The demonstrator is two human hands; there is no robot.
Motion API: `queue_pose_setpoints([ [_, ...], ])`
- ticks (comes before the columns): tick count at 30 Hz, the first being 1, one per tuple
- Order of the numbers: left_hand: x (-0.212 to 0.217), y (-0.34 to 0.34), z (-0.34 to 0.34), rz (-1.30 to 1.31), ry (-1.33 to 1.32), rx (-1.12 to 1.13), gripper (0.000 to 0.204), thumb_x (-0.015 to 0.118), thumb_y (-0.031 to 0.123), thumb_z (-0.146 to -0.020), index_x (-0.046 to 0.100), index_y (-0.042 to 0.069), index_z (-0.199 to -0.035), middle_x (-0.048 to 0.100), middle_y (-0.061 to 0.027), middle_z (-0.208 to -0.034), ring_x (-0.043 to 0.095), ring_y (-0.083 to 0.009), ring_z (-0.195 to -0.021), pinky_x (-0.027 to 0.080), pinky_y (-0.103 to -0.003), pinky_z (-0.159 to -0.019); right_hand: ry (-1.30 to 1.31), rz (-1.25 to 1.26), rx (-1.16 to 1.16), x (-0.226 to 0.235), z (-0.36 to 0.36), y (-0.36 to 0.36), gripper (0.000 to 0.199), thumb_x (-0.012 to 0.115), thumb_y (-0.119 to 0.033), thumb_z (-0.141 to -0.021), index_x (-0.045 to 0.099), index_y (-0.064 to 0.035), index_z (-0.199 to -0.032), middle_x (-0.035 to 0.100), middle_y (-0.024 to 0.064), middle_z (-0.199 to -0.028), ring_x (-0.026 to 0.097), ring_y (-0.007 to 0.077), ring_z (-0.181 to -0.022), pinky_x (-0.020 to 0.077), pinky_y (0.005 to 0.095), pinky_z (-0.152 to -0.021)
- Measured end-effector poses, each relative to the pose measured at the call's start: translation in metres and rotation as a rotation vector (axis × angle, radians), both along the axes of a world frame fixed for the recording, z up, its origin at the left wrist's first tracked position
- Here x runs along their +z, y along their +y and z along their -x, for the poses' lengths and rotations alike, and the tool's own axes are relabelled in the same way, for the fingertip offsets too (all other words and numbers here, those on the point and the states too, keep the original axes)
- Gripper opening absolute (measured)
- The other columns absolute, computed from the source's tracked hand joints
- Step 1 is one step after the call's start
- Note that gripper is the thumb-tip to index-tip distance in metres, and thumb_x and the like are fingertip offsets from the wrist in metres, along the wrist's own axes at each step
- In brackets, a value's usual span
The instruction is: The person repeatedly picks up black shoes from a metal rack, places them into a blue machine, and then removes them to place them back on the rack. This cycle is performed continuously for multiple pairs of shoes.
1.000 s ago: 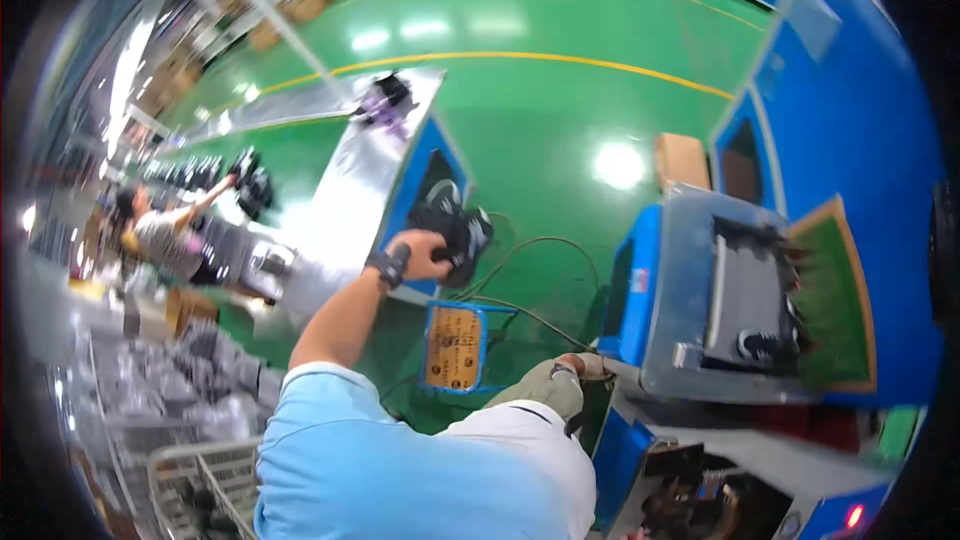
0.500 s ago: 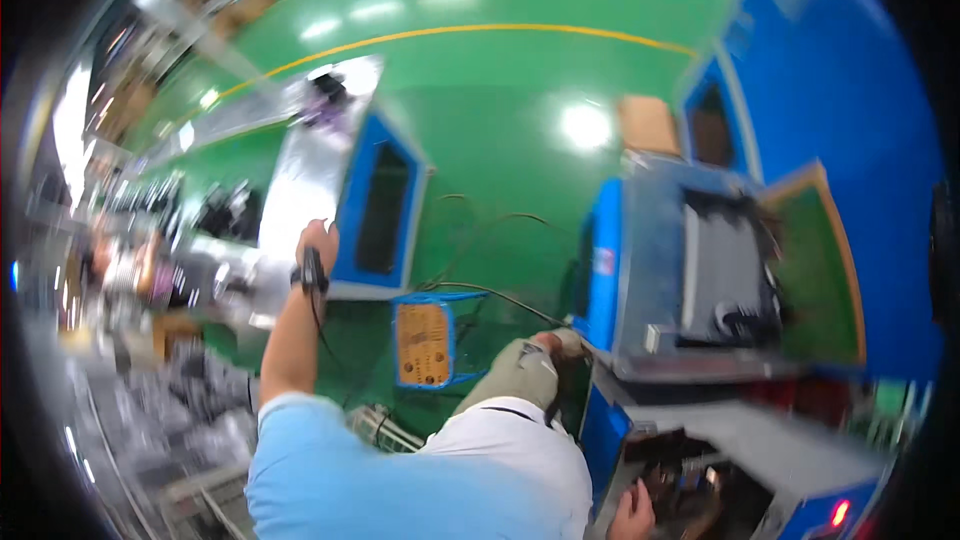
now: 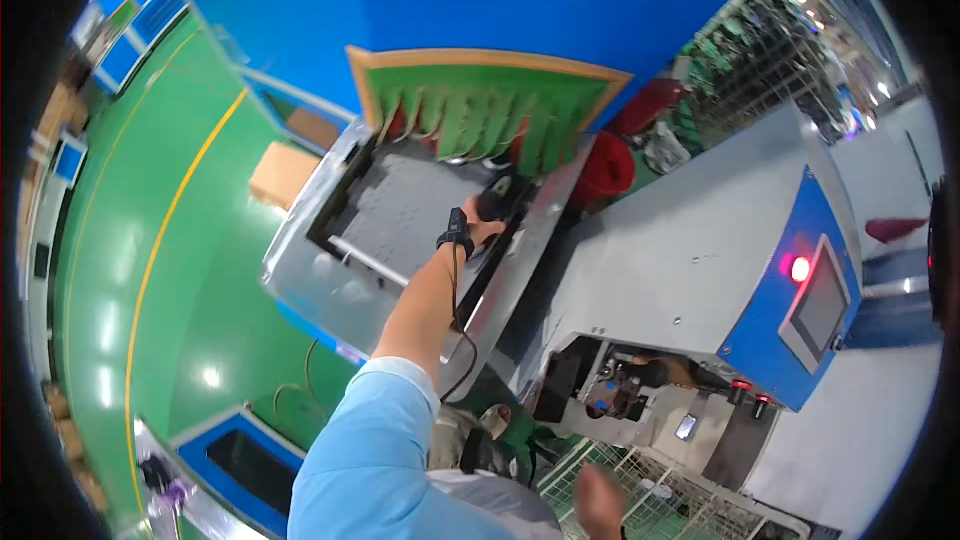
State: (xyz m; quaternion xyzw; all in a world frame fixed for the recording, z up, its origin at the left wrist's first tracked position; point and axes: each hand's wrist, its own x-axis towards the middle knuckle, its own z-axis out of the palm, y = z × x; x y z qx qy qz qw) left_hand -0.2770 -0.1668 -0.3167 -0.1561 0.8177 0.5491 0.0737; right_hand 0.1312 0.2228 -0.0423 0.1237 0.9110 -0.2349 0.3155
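Observation:
My left hand (image 3: 482, 227), with a black strap and cable at its wrist, reaches to the right side of the grey belt (image 3: 410, 202) of a metal conveyor. Its fingers are closed on a dark, rounded object (image 3: 493, 204) that looks like a shoe part; its full shape is partly hidden. Close by hangs a green strip curtain (image 3: 470, 125) in a wooden frame. My right hand (image 3: 600, 500) is low in the picture, smeared by motion, above a white wire rack (image 3: 640, 475). Its fingers cannot be made out.
A grey and blue machine (image 3: 680, 250) with a lit red lamp and a screen stands to the right. Behind the conveyor is a red bucket (image 3: 606, 168). A cardboard box (image 3: 283, 175) sits on the green floor at left. A blue-sided table (image 3: 245, 465) is lower left.
The view has swung right, from the metal table to the conveyor. My left hand has left the table edge and taken hold of the dark object. My right hand is away from the machine opening.

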Motion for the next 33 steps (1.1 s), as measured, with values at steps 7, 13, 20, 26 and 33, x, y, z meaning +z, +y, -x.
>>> queue_pose_setpoints([
  [7,0.040,-0.024,-0.029,-0.160,0.125,0.100,0.046,0.085,0.026,-0.082,0.072,0.000,-0.117,0.078,-0.0141,-0.106,0.074,-0.0259,-0.097,0.059,-0.039,-0.087,0.539,0.057,0.094,-0.015,-0.034,-0.021,0.027,0.058,-0.021,-0.111,0.075,-0.0010,-0.115,0.075,0.0166,-0.093,0.067,0.0302,-0.075,0.0546,0.0397,-0.067],
  [13,0.148,0.029,-0.224,-0.931,-0.448,-0.064,0.050,0.075,0.020,-0.095,0.060,0.002,-0.140,0.069,-0.0079,-0.119,0.069,-0.0182,-0.103,0.058,-0.037,-0.089,0.290,1.314,-0.346,-0.036,0.061,-0.068,0.125,0.078,-0.038,-0.098,-0.021,-0.0092,-0.168,0.032,0.0320,-0.167,0.032,0.0390,-0.157,0.0292,0.0470,-0.124],
  [20,0.274,0.189,-0.290,-0.376,-0.166,-0.212,0.063,0.076,0.046,-0.096,0.061,-0.003,-0.133,0.076,-0.0149,-0.117,0.072,-0.0266,-0.105,0.055,-0.044,-0.094,0.468,1.219,-0.632,0.010,0.091,-0.037,0.090,0.075,-0.008,-0.091,0.028,-0.0087,-0.167,0.059,0.0101,-0.140,0.060,0.0216,-0.123,0.0501,0.0364,-0.105],
  [26,0.239,0.237,-0.347,0.424,0.171,-0.832,0.040,0.052,0.034,-0.100,0.067,-0.001,-0.089,0.071,-0.0256,-0.086,0.070,-0.0487,-0.086,0.055,-0.059,-0.078,0.715,0.648,-0.028,0.002,0.051,0.049,0.092,0.080,-0.012,-0.085,0.035,-0.0024,-0.166,0.057,0.0167,-0.151,0.060,0.0285,-0.131,0.0503,0.0421,-0.107],
  [33,0.218,0.241,-0.355,-0.058,-0.226,-0.487,0.044,0.052,0.038,-0.109,0.068,-0.001,-0.096,0.067,-0.0236,-0.081,0.067,-0.0420,-0.077,0.051,-0.049,-0.069,0.320,1.639,-1.142,-0.054,-0.014,0.132,0.076,0.066,-0.001,-0.083,0.047,-0.0025,-0.156,0.066,0.0134,-0.136,0.070,0.0276,-0.113,0.0593,0.0398,-0.095],
])
